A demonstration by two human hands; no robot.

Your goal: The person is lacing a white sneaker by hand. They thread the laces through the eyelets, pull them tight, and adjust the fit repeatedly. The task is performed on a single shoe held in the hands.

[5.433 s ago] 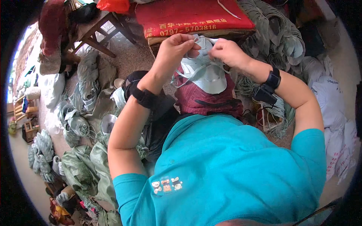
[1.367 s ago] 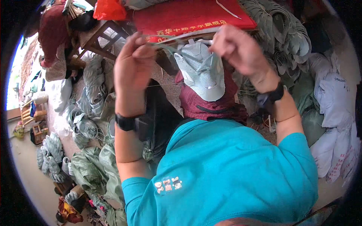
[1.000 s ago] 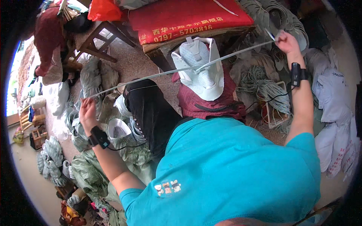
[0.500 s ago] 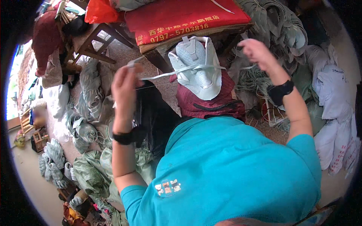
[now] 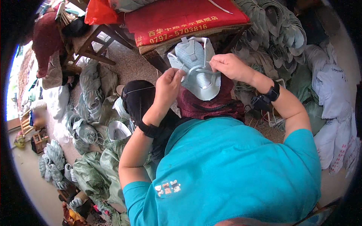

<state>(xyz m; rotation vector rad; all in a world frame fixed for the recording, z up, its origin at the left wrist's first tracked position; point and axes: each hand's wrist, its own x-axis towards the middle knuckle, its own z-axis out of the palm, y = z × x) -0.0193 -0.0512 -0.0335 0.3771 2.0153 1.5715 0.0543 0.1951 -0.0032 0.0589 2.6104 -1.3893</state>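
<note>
A pale grey-white shoe upper lies with its toe toward me on dark red cloth, against the table's near edge. A flat pale shoelace crosses over its tongue. Thumb and fingers of my left hand pinch the lace at the upper's left eyelet edge. On the opposite side my right hand pinches the lace close to the right eyelet edge. The exact lace tips are hidden by my fingers.
Ahead stands a wooden table with a red printed cover. Bundled grey shoe parts hang at the far right, with white sacks below. Green sacks and more bundles lie at left, beside a wooden stool.
Both hands have come inward from wide apart to the shoe upper's two sides. The lace, earlier stretched out sideways, now loops across the tongue.
</note>
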